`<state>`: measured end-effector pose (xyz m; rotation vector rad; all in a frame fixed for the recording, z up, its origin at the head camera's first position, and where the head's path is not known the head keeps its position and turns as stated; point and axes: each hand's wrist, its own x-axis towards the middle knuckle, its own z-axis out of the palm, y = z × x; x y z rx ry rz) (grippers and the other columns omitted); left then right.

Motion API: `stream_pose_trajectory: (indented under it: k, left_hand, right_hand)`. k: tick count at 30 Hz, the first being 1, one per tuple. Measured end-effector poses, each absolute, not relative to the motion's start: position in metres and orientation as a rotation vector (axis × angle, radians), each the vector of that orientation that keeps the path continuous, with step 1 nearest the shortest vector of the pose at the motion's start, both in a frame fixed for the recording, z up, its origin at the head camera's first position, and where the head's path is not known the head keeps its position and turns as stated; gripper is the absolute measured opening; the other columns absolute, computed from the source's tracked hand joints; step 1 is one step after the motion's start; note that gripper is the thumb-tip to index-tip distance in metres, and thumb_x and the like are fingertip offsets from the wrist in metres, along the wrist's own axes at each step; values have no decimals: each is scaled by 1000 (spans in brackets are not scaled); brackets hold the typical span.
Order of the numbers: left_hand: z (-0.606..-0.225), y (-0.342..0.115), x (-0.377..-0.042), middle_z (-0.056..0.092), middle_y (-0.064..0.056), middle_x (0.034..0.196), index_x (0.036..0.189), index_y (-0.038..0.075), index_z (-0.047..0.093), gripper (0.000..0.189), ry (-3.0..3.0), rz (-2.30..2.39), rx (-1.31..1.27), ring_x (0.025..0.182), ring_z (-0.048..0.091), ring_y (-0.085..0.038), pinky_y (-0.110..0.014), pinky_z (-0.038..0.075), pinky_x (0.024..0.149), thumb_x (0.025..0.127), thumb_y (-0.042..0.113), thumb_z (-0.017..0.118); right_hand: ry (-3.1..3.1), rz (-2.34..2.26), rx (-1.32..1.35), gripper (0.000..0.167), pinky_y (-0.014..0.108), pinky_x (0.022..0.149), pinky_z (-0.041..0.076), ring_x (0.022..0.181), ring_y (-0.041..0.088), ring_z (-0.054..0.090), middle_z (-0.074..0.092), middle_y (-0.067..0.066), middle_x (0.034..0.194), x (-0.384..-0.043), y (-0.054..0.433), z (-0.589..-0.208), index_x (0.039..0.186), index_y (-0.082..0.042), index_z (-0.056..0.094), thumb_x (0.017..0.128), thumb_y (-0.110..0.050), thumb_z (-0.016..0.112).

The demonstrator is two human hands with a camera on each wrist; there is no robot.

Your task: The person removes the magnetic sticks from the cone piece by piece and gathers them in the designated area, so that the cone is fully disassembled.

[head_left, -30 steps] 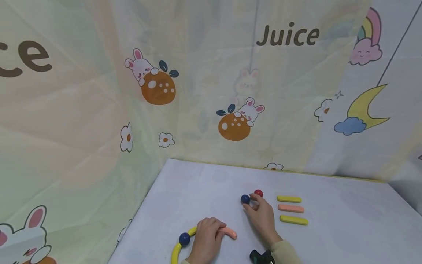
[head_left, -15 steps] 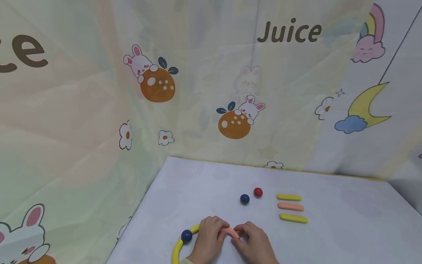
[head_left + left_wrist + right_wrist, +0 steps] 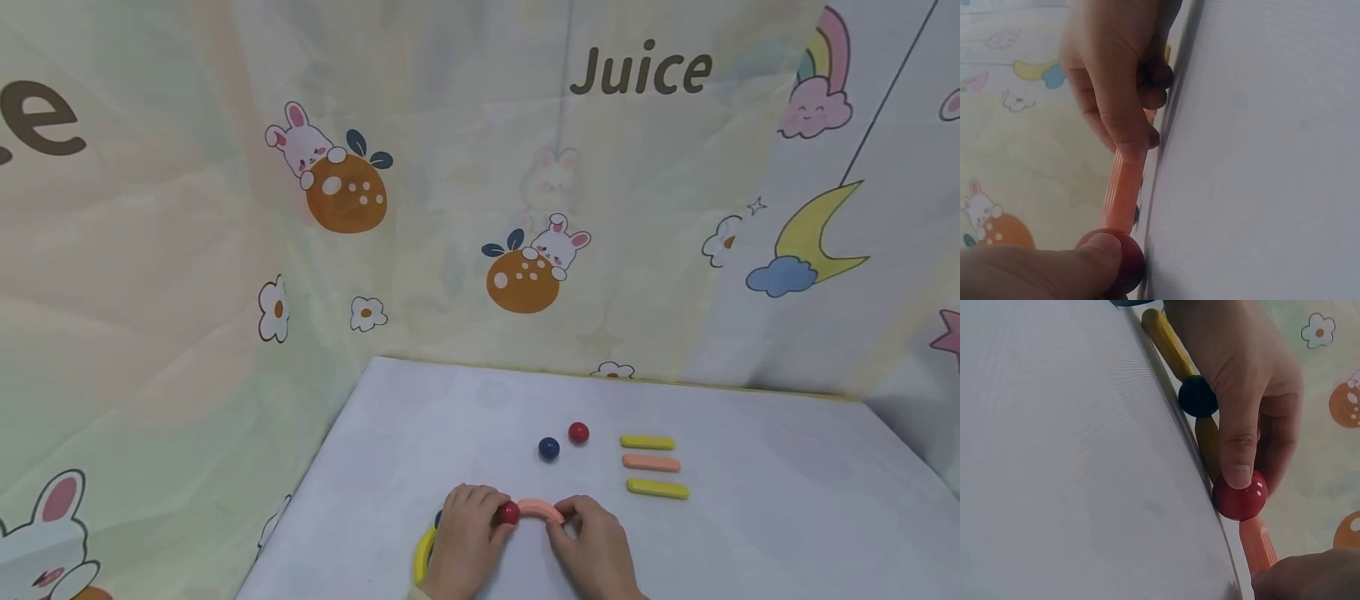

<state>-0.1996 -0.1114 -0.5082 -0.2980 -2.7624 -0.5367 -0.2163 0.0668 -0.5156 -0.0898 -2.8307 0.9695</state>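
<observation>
In the head view my left hand (image 3: 468,537) pinches a glossy red ball (image 3: 509,512), its thumb plainly on the ball in the right wrist view. A curved pink stick (image 3: 537,507) meets the ball's right side, and my right hand (image 3: 596,542) pinches that stick's far end. On the other side of the red ball a yellow stick (image 3: 1208,447) leads to a dark blue ball (image 3: 1197,397), then another yellow stick (image 3: 1169,344). Together they form one chain. From the head, my left hand covers much of its left part.
Behind the hands lie a loose blue ball (image 3: 549,448) and a loose red ball (image 3: 578,432). To their right are a yellow stick (image 3: 647,442), a pink stick (image 3: 652,462) and a second yellow stick (image 3: 657,488). A printed cloth wall (image 3: 450,342) borders the white table (image 3: 787,492).
My right hand has come back from beside the loose blue ball to the pink stick's end. The red ball now shows at my left fingertips, and the pink stick's near part is uncovered.
</observation>
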Motion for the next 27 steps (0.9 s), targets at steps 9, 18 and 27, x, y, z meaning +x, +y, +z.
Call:
stream_pose_trajectory:
  k: [9, 18, 27]
  left_hand:
    - [-513, -117, -204, 67, 9, 100, 105, 21, 70, 31, -2670, -559, -288, 98, 57, -12, -40, 47, 92, 78, 32, 82]
    - [-512, -120, -202, 66, 9, 98, 104, 20, 70, 32, -2658, -546, -291, 95, 56, -12, -39, 50, 86, 76, 30, 84]
    - [-509, -117, -203, 66, 9, 100, 104, 21, 71, 32, -2712, -571, -272, 96, 56, -11, -39, 50, 87, 76, 30, 84]
  right_hand:
    - [-2839, 1063, -191, 21, 26, 57, 40, 68, 13, 48, 63, -6, 81, -215, 83, -513, 98, -15, 72, 79, -18, 80]
    - [-2773, 1028, -249, 25, 26, 55, 37, 68, 14, 48, 68, -3, 86, -217, 129, -516, 103, -11, 72, 81, -20, 80]
    - [-2747, 928, -241, 30, 29, 59, 41, 68, 16, 50, 67, 1, 85, -218, 155, -520, 101, -6, 73, 83, -29, 79]
